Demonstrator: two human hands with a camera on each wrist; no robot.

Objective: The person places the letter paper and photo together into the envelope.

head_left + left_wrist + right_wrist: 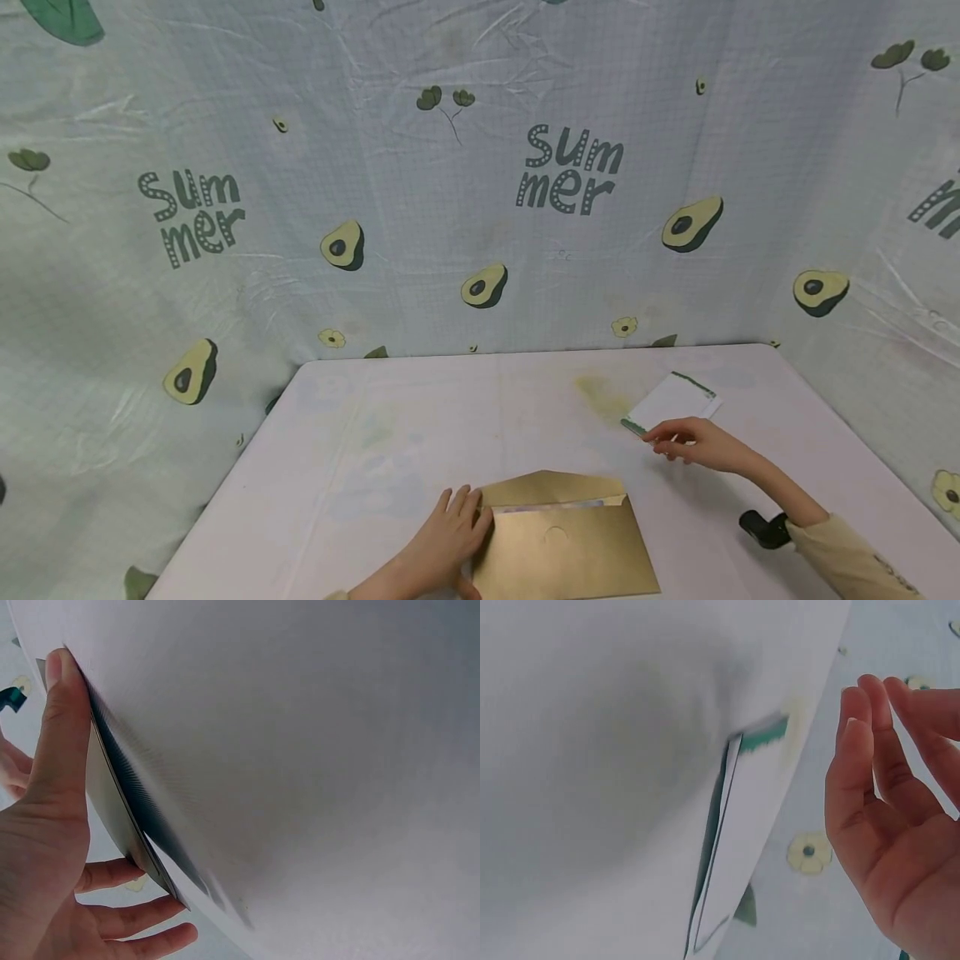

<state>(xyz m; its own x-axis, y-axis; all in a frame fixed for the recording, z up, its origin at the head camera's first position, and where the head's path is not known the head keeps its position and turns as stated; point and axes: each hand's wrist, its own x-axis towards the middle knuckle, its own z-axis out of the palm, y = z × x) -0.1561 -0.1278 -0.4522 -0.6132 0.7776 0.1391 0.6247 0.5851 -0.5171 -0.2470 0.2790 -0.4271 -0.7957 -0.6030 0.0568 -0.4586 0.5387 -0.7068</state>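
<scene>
Judging from the posture, seems to be at the step of steadying the gold envelope [577, 550] with the left hand [450, 537] and reaching with the right hand [701, 446] for the white card [675, 402] with green ends. Find the envelope on the near part of the bench [420, 433], with its flap raised at the far side and a narrow strip of some printed paper [551, 507] showing in its mouth. Find the card farther off and to the right, lying at an angle, well apart from the envelope. Of the two hands, see the left one spread along the envelope's left edge, fingers nearly straight, touching more than gripping. See the right one near the close end of the card, fingers loosely bent, only a narrow gap by the thumb, holding nothing; in the right wrist view, looks apart from the card. For the next move, would probably need to lower the right fingertips to the card's edge, slip one below, and pinch gently without bending it. Meanwhile, would do well to press the envelope lightly. Take care also not to push the card away, as might slide easily.
</scene>
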